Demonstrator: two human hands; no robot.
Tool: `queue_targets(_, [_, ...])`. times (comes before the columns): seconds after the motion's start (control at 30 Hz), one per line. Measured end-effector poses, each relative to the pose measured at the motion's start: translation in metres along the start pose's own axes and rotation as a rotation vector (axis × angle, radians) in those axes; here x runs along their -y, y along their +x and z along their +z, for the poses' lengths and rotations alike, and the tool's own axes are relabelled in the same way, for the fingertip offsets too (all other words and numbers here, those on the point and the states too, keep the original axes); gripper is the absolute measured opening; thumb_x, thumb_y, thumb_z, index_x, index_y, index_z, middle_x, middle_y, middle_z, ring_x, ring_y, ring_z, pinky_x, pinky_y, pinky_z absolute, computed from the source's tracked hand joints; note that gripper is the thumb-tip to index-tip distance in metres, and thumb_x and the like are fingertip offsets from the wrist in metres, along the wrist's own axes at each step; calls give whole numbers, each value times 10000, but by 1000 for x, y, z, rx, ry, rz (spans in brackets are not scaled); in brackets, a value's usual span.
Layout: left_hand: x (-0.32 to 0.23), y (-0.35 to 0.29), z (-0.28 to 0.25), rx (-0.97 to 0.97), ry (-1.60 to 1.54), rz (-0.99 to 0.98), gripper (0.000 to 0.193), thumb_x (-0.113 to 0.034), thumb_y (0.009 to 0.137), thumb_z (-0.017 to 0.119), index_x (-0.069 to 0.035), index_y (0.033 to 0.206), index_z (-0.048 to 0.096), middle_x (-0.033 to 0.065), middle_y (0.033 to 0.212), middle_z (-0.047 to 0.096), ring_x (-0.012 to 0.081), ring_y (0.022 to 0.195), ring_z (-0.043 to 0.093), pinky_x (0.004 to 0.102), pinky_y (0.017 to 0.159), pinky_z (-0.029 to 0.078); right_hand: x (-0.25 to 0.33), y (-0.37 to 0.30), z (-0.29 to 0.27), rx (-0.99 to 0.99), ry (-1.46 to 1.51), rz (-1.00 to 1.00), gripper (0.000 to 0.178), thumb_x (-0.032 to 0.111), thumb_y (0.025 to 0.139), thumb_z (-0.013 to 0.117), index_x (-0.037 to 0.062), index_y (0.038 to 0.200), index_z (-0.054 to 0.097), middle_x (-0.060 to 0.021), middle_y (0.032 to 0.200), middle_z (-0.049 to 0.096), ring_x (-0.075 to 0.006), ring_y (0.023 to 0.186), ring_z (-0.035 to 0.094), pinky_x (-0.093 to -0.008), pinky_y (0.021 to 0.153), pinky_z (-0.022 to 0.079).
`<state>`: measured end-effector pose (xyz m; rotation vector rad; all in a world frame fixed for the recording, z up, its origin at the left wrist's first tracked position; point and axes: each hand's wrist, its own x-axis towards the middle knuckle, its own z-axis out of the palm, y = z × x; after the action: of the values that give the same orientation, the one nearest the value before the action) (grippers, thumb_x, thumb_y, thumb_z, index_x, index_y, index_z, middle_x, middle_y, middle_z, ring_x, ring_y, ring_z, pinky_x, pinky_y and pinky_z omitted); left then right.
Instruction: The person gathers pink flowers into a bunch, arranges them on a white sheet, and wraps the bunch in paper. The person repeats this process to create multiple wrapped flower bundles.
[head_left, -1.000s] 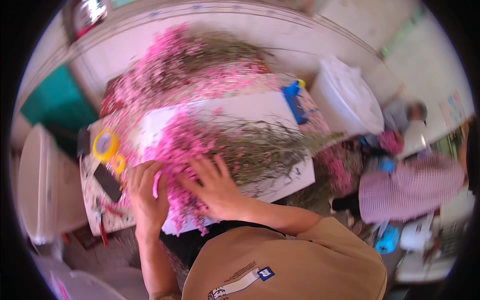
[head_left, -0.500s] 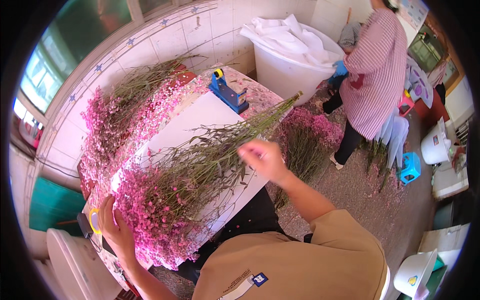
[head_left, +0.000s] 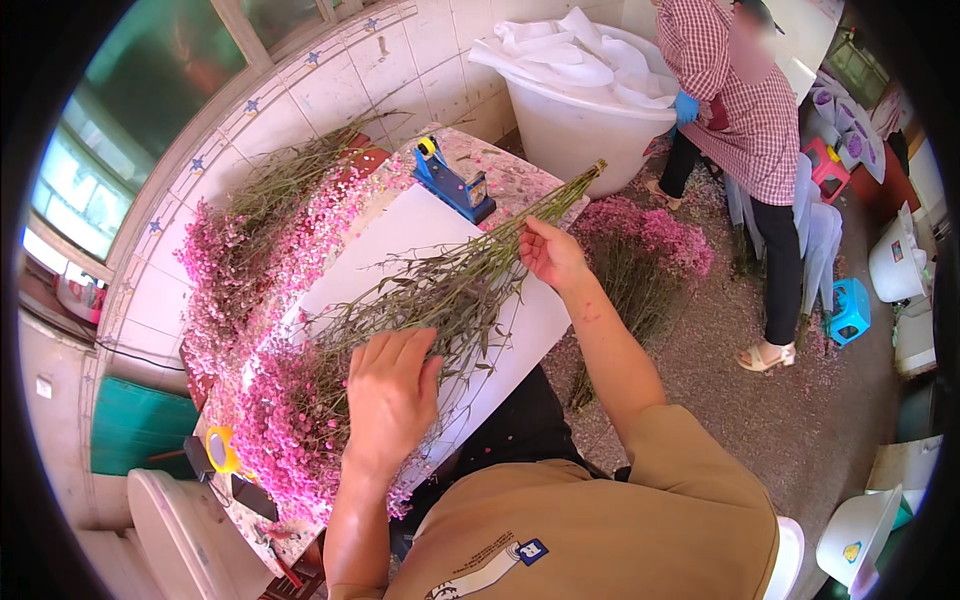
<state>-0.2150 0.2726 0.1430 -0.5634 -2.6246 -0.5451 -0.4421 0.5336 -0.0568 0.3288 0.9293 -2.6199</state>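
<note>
A large bunch of pink, small-bloomed flowers (head_left: 285,425) lies slantwise on a white sheet (head_left: 375,250), blooms at near left. Its green stems (head_left: 510,240) converge to cut ends at upper right. My left hand (head_left: 393,395) is over the bunch where blooms meet stems, fingers bent and thumb apart; whether it touches them I cannot tell. Beside the upper stems, my right hand (head_left: 552,256) is palm up with loosely curled fingers, gripping nothing that I can see. A blue tape dispenser (head_left: 455,185) stands at the sheet's far edge.
More pink flowers (head_left: 225,250) lie along the wall side; another bunch (head_left: 640,260) is right of the table. A white tub (head_left: 590,120) stands behind. A person (head_left: 740,100) with a blue glove stands at far right, near a blue stool (head_left: 850,310). Yellow tape (head_left: 221,450) sits near left.
My left hand has moved right from the outer edge of the blooms to above the bunch. My right hand has shifted up along the stems and turned. The other person has turned.
</note>
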Motion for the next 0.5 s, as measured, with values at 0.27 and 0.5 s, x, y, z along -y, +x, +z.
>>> queue_targets(0.27, [50, 36, 73, 70, 346, -101, 149, -122, 873, 718, -72, 1012, 709, 117, 877, 712, 335, 833, 684, 462, 807, 543, -2, -31, 62, 239, 52, -209, 275, 257, 1045, 644, 22, 1173, 705, -121, 1122, 725, -243, 1058, 692, -396, 928, 547])
queue_targets(0.5, [61, 69, 55, -16, 251, -102, 59, -105, 939, 640, -86, 923, 694, 154, 817, 740, 375, 702, 724, 497, 644, 576, -9, -40, 41, -108, -1501, -1393, 286, 87, 951, 683, 13, 1226, 703, -185, 1284, 647, -352, 1171, 637, -371, 971, 515])
